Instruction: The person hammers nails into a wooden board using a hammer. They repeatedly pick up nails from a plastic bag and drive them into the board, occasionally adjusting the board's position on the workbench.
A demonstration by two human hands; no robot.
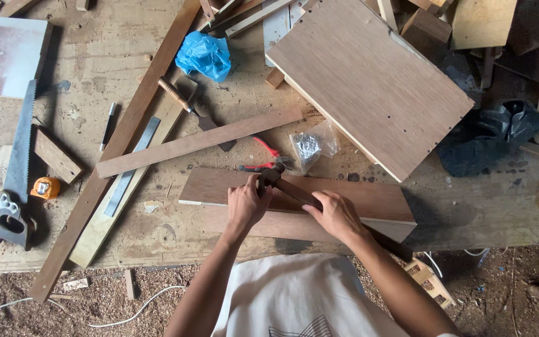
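Note:
My left hand (246,203) rests on a brown wooden board (369,203) at the bench's front edge, fingers pinched near the head of a hammer (274,177). My right hand (337,215) grips the hammer's wooden handle, which runs diagonally down to the right across the board. Whether my left fingers hold a nail is too small to tell. Red-handled pliers (262,156) lie just behind the hammer head, beside a clear plastic bag of small metal parts (310,146).
A long thin slat (201,142) lies behind the board. A handsaw (17,165), an orange tape measure (45,187), a steel ruler (131,167), a chisel (185,105), a blue bag (204,55), a wooden box (369,81) and a black bag (488,137) crowd the bench (95,56).

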